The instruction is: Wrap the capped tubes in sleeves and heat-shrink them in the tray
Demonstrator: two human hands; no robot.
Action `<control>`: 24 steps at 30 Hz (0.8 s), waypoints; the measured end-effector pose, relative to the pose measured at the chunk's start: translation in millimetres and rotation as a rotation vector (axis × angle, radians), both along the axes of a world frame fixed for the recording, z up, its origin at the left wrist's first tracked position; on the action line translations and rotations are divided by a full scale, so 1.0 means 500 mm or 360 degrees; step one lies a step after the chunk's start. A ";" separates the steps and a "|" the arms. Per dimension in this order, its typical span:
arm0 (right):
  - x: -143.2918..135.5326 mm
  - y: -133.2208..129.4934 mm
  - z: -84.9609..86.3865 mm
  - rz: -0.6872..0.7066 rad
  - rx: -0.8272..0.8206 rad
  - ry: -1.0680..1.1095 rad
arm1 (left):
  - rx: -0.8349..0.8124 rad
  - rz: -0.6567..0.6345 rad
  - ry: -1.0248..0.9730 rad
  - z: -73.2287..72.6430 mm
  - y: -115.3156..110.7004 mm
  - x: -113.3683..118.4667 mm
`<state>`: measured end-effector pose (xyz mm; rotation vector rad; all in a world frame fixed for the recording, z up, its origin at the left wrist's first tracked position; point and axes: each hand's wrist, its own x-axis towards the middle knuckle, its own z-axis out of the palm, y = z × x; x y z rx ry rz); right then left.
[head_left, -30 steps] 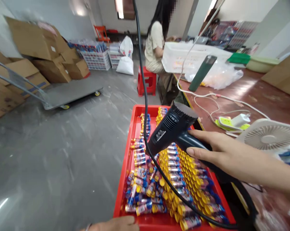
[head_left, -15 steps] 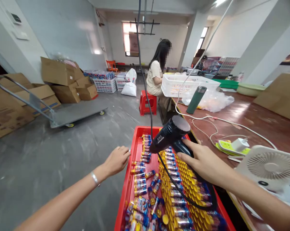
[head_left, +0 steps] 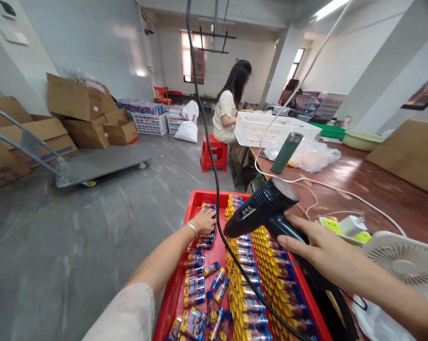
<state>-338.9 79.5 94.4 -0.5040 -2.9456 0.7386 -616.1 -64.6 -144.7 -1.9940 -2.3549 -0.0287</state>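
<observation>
A black hair dryer [head_left: 261, 208] is in my right hand [head_left: 316, 244], its fingers wrapped round the handle. The nozzle points left over the red tray [head_left: 192, 201], and a black cord passes in front of it. My left hand [head_left: 204, 221] lies over a row of small clear tubes [head_left: 194, 279] with yellow and blue ends along the tray's left side. Its fingers are spread on the tubes near the far end. More tubes [head_left: 247, 305] are stacked on the right, yellow caps facing up. Several loose tubes [head_left: 219, 284] lie between the rows.
To the right, a table [head_left: 341, 175] bears a green thermos [head_left: 286, 152], a power strip [head_left: 361, 237] and a white fan [head_left: 405, 260]. A co-worker [head_left: 228, 106] sits on a red stool [head_left: 214, 154] beside a white basket [head_left: 263, 130]. A flat trolley [head_left: 103, 163] and cartons stand left.
My left hand has moved from outside the tray's left edge onto the tubes inside it. The hair dryer in my right hand has shifted slightly right and down.
</observation>
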 end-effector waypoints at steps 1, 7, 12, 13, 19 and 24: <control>0.002 0.002 -0.004 -0.0004 -0.0020 -0.0004 | -0.0022 -0.0010 -0.0011 -0.004 -0.010 0.001; -0.003 0.003 -0.031 -0.0034 -0.0070 -0.0063 | -0.0130 -0.0076 -0.0048 0.006 -0.103 0.030; -0.017 -0.010 -0.045 0.0013 -0.0132 -0.0058 | -0.0126 -0.0054 -0.0020 0.012 -0.170 0.107; -0.019 -0.012 -0.047 0.0012 -0.0134 -0.0053 | -0.0124 -0.0039 -0.0016 0.010 -0.178 0.125; -0.039 -0.026 -0.051 0.0056 -0.0106 -0.0099 | -0.0153 0.0020 -0.0019 0.006 -0.215 0.221; -0.057 -0.045 -0.038 0.0088 -0.0070 -0.0168 | -0.0209 0.0044 -0.0069 0.015 -0.250 0.286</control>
